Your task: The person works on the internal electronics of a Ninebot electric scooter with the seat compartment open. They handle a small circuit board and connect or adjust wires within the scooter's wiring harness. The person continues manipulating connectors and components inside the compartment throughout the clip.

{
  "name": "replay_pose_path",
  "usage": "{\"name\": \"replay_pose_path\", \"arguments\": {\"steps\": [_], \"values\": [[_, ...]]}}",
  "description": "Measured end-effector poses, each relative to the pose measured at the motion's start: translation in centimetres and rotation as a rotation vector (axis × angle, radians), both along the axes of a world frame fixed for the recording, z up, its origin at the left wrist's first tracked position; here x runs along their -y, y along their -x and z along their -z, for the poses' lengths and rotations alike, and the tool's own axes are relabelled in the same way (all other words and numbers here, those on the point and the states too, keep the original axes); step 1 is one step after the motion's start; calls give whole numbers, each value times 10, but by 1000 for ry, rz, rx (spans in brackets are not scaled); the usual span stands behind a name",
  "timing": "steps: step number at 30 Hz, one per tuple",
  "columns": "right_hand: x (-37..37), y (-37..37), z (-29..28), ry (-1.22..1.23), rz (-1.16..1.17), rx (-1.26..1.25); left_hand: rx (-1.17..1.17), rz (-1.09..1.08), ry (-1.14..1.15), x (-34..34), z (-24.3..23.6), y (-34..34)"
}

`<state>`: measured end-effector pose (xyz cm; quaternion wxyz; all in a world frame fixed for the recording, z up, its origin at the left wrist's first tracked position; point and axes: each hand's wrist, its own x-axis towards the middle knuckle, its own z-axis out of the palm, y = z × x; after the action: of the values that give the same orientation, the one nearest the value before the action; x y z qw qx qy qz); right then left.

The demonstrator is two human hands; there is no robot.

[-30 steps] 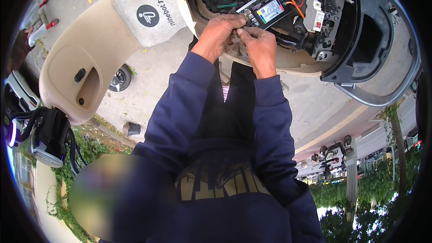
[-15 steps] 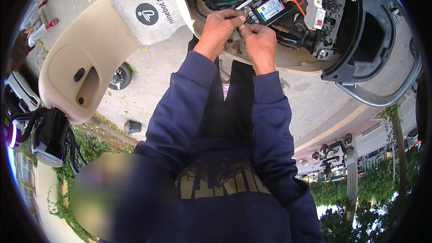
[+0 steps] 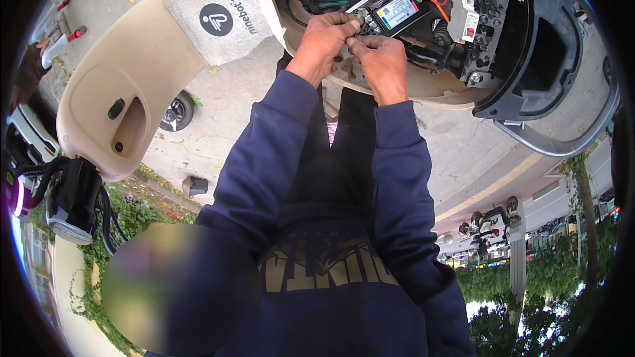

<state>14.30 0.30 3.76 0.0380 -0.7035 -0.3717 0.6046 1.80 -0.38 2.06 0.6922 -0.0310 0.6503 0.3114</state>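
Observation:
Both my hands meet over the open body of a beige electric scooter (image 3: 99, 92). My left hand (image 3: 322, 46) is closed in a pinch at the left end of a black electronic module (image 3: 397, 13) with a coloured label. Just below and to the right, my right hand (image 3: 380, 63) pinches too, its fingertips almost touching the left ones. Whatever small piece lies between the fingers is hidden by them. From the module's far end, an orange wire (image 3: 436, 5) runs toward a white circuit breaker (image 3: 463, 20) with a red switch.
A grey mat (image 3: 218, 16) covers the scooter's footboard on the left. The grey rear rack (image 3: 569, 139) curves out on the right. A loose wheel (image 3: 177, 112) is on the pavement beyond the scooter's front panel, and a parked scooter (image 3: 489, 225) stands at the lower right.
My right fingertips have slid slightly left and down along the left hand's fingers. The left hand stays nearly in place, and the scooter has not moved.

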Motion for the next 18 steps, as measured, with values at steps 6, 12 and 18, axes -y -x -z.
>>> {"name": "replay_pose_path", "arguments": {"steps": [6, 12, 18], "values": [[-4, 1, -3, 94, 13, -31, -1, -42, 43, -4, -2, -1], [-9, 1, -10, 254, 291, -169, 18, 117, -19, 9, -10, 10], [-15, -3, -10, 432, 486, -308, -522, 569, -339, 30, -14, 2]]}}
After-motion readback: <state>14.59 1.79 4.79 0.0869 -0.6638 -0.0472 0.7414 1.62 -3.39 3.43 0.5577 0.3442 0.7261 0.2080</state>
